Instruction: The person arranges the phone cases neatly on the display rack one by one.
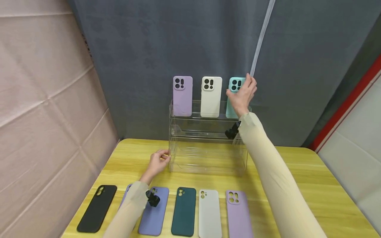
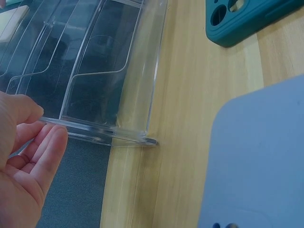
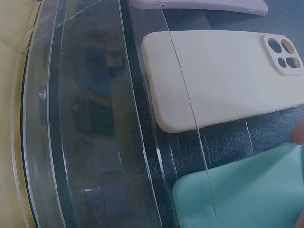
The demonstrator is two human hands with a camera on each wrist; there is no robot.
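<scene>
A clear acrylic tiered stand (image 1: 205, 133) stands at the back of the wooden table. On its top tier, a purple phone case (image 1: 183, 104), a white phone case (image 1: 211, 104) and a turquoise phone case (image 1: 232, 110) stand upright in a row. My right hand (image 1: 243, 94) grips the turquoise case at its upper part, thumb on one side edge and fingers on the other; the palm hides part of it. My left hand (image 1: 157, 163) holds the stand's left side edge, thumb and fingers on either side of it in the left wrist view.
Along the table's front lie a black case (image 1: 96, 210), blue-purple cases (image 1: 154, 211) partly behind my left forearm, a dark green case (image 1: 183, 211), a pale grey case (image 1: 209, 213) and another purple case (image 1: 239, 215). A grey curtain (image 1: 166, 39) hangs behind the stand.
</scene>
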